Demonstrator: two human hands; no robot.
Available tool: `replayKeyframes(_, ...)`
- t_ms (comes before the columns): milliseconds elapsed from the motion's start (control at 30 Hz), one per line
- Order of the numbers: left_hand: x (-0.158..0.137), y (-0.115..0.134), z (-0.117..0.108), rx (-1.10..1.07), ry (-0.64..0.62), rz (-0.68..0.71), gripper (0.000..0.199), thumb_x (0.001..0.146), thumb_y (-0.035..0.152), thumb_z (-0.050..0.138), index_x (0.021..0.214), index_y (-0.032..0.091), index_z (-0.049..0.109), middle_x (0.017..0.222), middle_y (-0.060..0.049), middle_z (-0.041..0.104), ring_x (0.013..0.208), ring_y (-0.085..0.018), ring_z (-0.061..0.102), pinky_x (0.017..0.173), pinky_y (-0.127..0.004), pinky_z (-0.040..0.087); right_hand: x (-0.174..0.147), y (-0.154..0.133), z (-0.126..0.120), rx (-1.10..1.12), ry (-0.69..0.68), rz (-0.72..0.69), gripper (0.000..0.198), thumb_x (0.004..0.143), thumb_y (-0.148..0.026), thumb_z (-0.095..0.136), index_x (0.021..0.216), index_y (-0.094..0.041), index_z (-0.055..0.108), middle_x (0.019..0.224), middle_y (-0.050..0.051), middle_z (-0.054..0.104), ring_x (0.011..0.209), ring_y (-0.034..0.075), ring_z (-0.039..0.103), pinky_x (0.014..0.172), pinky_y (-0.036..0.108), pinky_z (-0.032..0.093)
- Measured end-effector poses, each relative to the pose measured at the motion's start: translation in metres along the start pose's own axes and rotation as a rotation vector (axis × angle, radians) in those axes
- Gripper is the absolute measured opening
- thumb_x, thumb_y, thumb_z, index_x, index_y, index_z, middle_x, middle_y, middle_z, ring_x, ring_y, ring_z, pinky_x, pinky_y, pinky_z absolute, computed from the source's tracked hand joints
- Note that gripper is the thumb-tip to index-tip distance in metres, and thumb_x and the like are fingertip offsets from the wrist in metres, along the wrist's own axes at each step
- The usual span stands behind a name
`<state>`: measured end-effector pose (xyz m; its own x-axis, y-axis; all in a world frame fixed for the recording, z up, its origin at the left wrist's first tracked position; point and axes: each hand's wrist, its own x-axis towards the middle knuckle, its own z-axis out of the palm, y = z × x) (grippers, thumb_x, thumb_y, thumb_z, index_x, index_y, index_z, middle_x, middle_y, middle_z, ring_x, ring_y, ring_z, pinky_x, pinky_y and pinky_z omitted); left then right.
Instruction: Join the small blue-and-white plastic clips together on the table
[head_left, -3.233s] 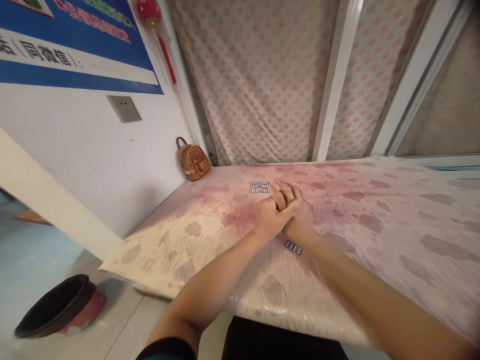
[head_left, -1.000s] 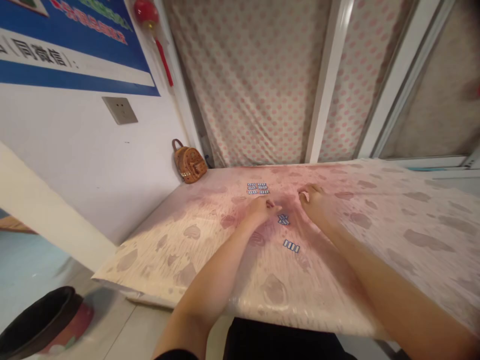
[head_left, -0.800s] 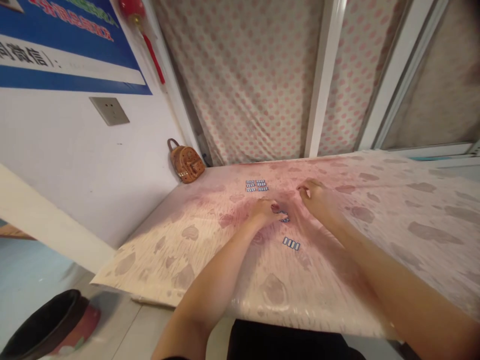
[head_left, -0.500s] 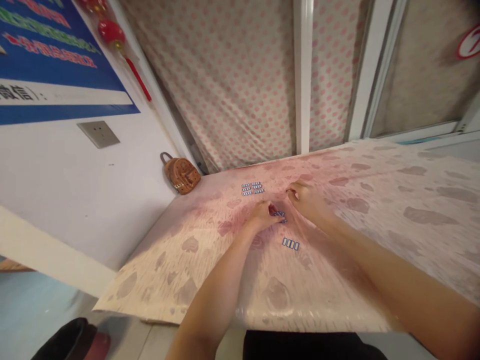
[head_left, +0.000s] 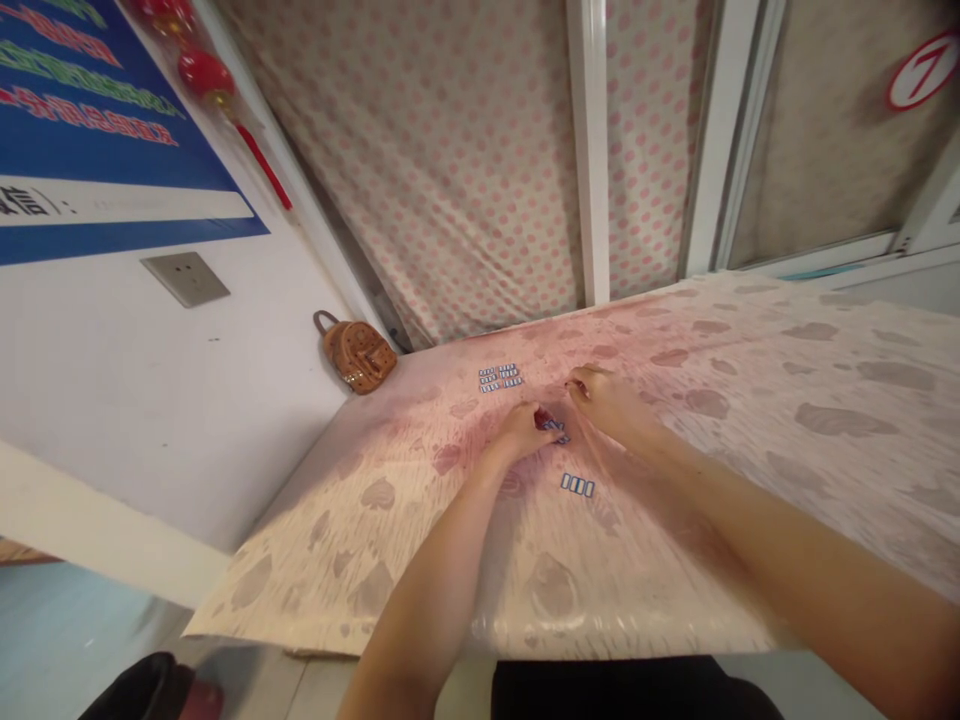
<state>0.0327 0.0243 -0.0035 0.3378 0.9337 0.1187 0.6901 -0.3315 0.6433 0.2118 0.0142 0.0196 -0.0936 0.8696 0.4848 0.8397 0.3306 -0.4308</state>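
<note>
My left hand [head_left: 520, 430] has reached the heaped tiles [head_left: 562, 434] from their left, fingers apart; my right hand [head_left: 604, 397] is farther, toward the surface's [head_left: 315, 560] back edge, grip I cannot tell.

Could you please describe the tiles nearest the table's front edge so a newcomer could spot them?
On the patterned tablecloth, find the left hand. Closer to the front edge and slightly right lies a short row of blue-edged tiles. It is one neat row alone, unlike the loose pile at the left hand and the block of rows farther back.
</note>
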Motion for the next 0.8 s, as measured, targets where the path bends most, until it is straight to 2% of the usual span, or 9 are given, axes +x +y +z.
replayKeyframes(100,0.002,-0.003,0.002,-0.010,0.012,0.012,0.021,0.070,0.023,0.079,0.085,0.014,0.067,0.087,-0.007,0.070,0.078,-0.018,0.062,0.074,-0.029,0.049,-0.001,-0.001,0.000,-0.021,-0.006,0.002,0.021,0.093,-0.020,0.046,0.082,-0.018,0.063,0.089,0.008,0.068,0.079,0.018,0.060,0.068,0.028,0.036)
replayKeyframes(200,0.003,-0.005,0.002,-0.043,-0.028,0.019,0.021,0.072,0.022,0.077,0.089,0.013,0.069,0.088,-0.007,0.070,0.078,-0.018,0.063,0.073,-0.029,0.049,-0.002,-0.004,-0.001,-0.038,-0.013,-0.004,0.020,0.092,-0.018,0.046,0.079,-0.018,0.061,0.086,0.007,0.066,0.075,0.017,0.059,0.065,0.028,0.034)
replayKeyframes(300,0.004,-0.005,0.000,-0.036,-0.066,0.014,0.017,0.073,0.023,0.076,0.087,0.014,0.070,0.086,-0.008,0.071,0.078,-0.018,0.063,0.073,-0.030,0.049,-0.003,-0.005,-0.002,-0.029,-0.009,-0.010,0.021,0.093,-0.018,0.045,0.079,-0.018,0.061,0.087,0.006,0.066,0.075,0.016,0.058,0.064,0.028,0.033)
replayKeyframes(600,0.001,0.000,0.000,-0.045,-0.041,-0.027,0.021,0.072,0.023,0.078,0.085,0.014,0.064,0.088,-0.006,0.069,0.077,-0.016,0.061,0.070,-0.028,0.048,-0.005,-0.010,-0.005,-0.043,-0.041,0.016,0.021,0.094,-0.020,0.045,0.082,-0.018,0.062,0.092,0.007,0.068,0.077,0.017,0.061,0.067,0.027,0.035)
replayKeyframes(800,0.005,-0.006,0.005,-0.224,0.006,0.001,0.024,0.074,0.007,0.068,0.098,0.014,0.067,0.096,-0.007,0.072,0.082,-0.014,0.064,0.074,-0.025,0.049,-0.004,-0.008,-0.003,-0.036,-0.068,0.022,0.021,0.094,-0.020,0.046,0.086,-0.018,0.066,0.093,0.008,0.071,0.083,0.018,0.064,0.068,0.026,0.037)
